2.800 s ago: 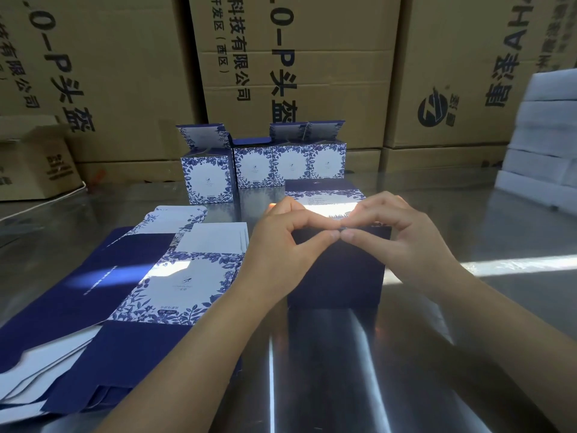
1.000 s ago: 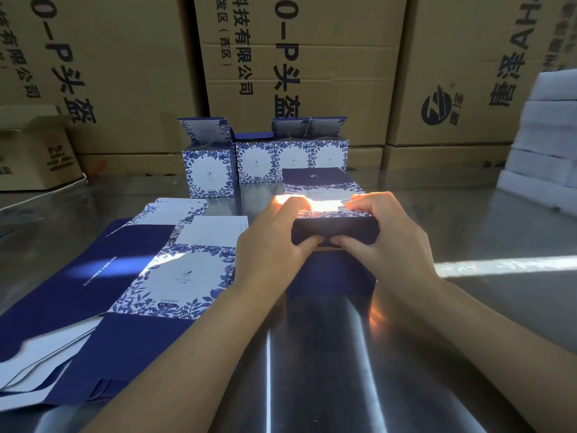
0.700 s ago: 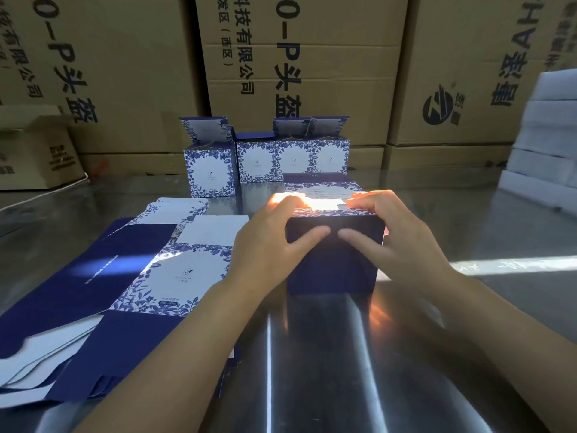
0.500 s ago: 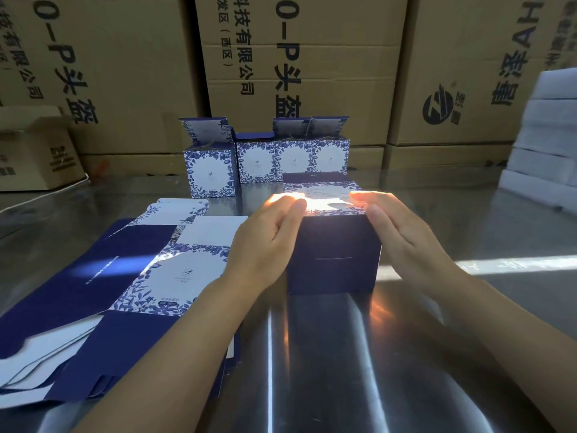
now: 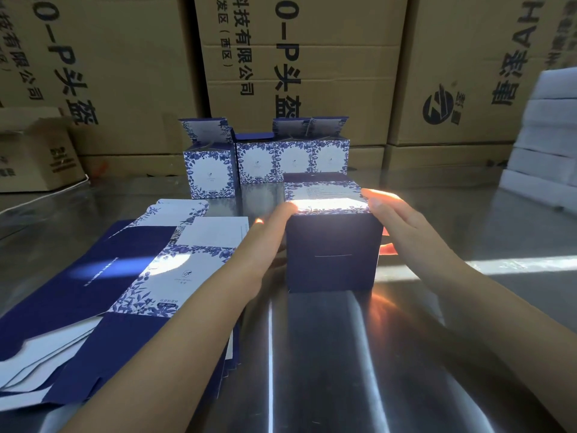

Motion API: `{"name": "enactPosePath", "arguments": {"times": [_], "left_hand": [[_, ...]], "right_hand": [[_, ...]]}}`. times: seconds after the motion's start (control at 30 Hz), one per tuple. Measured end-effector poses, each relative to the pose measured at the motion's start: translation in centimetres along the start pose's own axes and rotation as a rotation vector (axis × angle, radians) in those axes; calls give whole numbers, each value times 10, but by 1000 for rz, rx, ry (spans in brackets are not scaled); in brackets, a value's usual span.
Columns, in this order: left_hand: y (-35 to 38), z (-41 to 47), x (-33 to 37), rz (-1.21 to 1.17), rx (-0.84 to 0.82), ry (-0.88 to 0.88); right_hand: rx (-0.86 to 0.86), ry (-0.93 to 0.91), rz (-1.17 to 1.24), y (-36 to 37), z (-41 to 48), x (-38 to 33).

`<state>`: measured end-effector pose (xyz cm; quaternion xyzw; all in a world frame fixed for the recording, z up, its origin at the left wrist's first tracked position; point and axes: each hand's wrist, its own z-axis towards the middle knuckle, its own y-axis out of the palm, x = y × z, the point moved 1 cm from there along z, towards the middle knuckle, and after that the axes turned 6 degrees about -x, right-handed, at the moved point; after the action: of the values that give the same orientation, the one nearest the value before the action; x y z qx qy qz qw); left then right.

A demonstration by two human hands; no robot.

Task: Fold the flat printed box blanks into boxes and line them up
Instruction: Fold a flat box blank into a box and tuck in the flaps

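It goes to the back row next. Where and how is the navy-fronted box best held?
Take the navy-fronted box by its side walls, left hand from the left, right hand from the right: the walls stand upright and parallel, and both hands flank them.

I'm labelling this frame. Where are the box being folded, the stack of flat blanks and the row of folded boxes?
box being folded [image 5: 332, 245], head view, dark blue front face.
stack of flat blanks [image 5: 175, 270], head view, top blank's white panel.
row of folded boxes [image 5: 293, 160], head view, third box's front.

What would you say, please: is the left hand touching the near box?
Touching. The head view shows the left hand flat against the near box, fingertips on its top left corner.
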<state>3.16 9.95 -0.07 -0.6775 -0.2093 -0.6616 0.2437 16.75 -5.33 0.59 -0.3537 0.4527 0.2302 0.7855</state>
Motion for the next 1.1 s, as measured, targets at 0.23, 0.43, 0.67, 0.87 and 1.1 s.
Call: {"name": "enactPosePath", "arguments": {"times": [0.23,0.43,0.67,0.87,1.1], "left_hand": [[2,0,0,-66,-49,18],[0,0,3,-135,158,161],[-5,2,5,-232,304,270],[-8,0,9,-270,339,271],[-3,-8,13,-95,344,468]], "right_hand": [[-21,-66,49,-6,-5,-1],[-57,-116,53,-10,-1,3],[-13,-89,68,-12,8,8],[-16,-50,-176,-10,7,15],[116,47,-341,-11,9,19]]}}
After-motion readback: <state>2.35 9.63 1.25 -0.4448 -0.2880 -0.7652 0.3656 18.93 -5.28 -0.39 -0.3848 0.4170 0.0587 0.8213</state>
